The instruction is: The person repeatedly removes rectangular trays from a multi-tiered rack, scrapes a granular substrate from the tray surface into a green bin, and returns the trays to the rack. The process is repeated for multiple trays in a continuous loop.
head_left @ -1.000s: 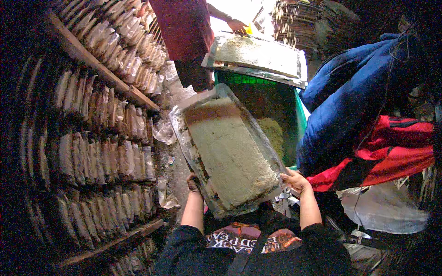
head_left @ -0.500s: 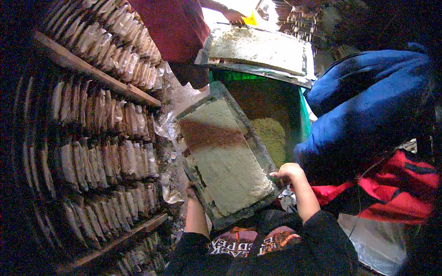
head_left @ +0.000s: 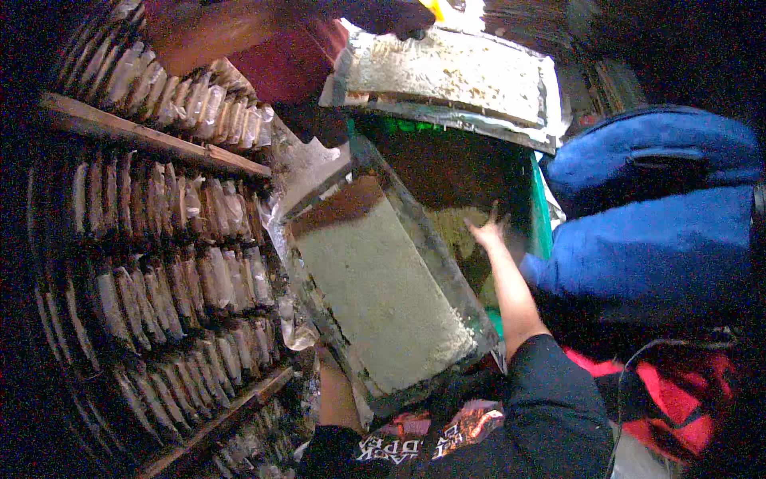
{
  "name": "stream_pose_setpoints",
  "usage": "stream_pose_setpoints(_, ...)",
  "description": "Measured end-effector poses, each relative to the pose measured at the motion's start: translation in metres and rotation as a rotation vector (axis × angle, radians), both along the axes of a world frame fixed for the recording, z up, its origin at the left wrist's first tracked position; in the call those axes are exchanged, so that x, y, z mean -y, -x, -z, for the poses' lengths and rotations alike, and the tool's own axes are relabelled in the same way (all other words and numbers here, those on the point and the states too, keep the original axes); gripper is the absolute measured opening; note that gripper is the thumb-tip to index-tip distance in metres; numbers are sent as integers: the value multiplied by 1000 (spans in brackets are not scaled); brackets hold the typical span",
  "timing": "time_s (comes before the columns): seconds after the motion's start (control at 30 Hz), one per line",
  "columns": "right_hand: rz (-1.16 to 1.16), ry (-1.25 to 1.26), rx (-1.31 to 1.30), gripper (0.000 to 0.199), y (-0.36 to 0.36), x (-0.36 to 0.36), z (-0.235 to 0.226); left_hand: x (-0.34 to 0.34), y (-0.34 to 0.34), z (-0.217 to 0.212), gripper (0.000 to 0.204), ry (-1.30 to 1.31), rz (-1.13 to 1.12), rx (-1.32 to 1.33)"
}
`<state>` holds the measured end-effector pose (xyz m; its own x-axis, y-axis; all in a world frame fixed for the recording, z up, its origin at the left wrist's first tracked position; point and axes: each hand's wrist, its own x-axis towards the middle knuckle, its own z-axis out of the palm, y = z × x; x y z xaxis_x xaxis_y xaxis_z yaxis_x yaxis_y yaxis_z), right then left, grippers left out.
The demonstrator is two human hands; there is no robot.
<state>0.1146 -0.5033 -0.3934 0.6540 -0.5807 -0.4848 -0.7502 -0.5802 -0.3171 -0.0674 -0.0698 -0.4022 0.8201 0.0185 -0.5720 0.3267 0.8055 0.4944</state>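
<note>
A dark-rimmed rectangular tray (head_left: 383,287) filled with a pale, grainy layer lies at a slant in front of me. My left hand (head_left: 327,363) holds the tray from its lower left edge, with the fingers mostly hidden beneath it. Off the tray's right side, my right hand (head_left: 487,231) reaches over a green-lined box (head_left: 541,211), its fingers spread and nothing visible in them. Below that hand, a yellowish grainy heap (head_left: 451,227) lies inside the shaded box. A shadow falls across the tray's far end.
A second pale-filled tray (head_left: 447,76) rests across the box's far side, beside another person's hand (head_left: 407,20) and a yellow object. Wooden shelves (head_left: 159,132) with rows of plastic-wrapped flat pieces stand left. A person's blue-clad legs (head_left: 654,215) and red cloth (head_left: 678,391) are right.
My right hand has let go of the tray's right edge and moved forward over the box, fingers opening. The other person's arm has swung across the upper left.
</note>
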Motion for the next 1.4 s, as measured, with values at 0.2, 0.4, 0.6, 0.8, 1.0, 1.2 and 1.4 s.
stream_pose_setpoints(0.2,3,-28,-114,74,-45,10,101,1,19,-2,35,-33,-59,-40)
stream_pose_setpoints(0.4,-27,-98,-102,61,-40,19,132,2,22,2,35,-46,-91,-58)
stream_pose_setpoints(0.6,-33,-320,3,48,-24,29,160,0,38,-10,35,-31,-120,-40)
stream_pose_setpoints(0.8,516,-1195,278,31,9,73,121,-7,13,-8,35,17,-49,27)
stream_pose_setpoints(1.0,231,-1539,462,22,31,42,-29,-7,20,-16,35,97,-35,76)
stream_pose_setpoints(1.2,10,-1582,597,19,87,-25,-177,1,10,-12,36,189,16,113)
stream_pose_setpoints(1.4,-285,-1312,299,27,135,-88,-233,-10,8,39,38,135,81,114)
